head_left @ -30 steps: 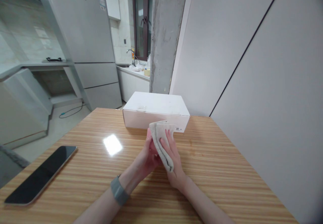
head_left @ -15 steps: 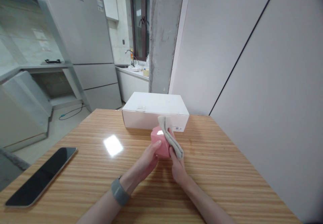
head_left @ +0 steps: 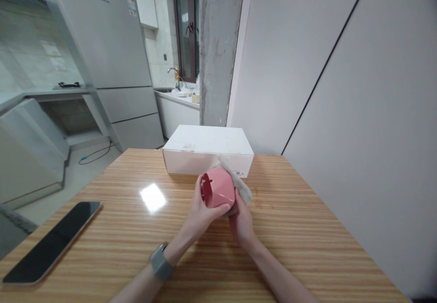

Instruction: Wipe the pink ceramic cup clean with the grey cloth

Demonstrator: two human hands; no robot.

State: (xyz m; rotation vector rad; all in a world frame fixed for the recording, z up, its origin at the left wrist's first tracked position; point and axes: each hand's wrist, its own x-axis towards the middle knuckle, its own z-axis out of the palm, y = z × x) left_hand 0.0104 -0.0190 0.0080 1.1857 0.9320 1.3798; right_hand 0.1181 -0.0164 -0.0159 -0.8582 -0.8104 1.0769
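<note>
Through the head camera, I have my left hand (head_left: 202,213) wrapped about a pink cup (head_left: 221,188), its thumb along the near side and its fingertips hooked around the mouth. My right hand (head_left: 243,223) grips a grey cloth (head_left: 244,192), its fingers pressing it to the cup's side away from the mouth; part of that grip is hidden from me. The cup lies tipped between the two sets of fingers, apparently held above the table (head_left: 300,239).

To work the cloth well, I would rely on the left fingers for a steady grip and turn the cup in small steps, so that fresh wall meets the right fingers. Pressure should be even, with the cloth spread flat; squeezing hard at the notched rim could make that smooth-looking surface slip.

The cup's mouth faces the left fingers; I make out a shadowed inner wall and no contents, though its bottom is out of sight. Just beyond the fingers sits a white box (head_left: 208,141), its lid down, so I cannot tell what it holds. Left of the left fingers, well apart, lies a dark phone-like slab (head_left: 53,241).
</note>
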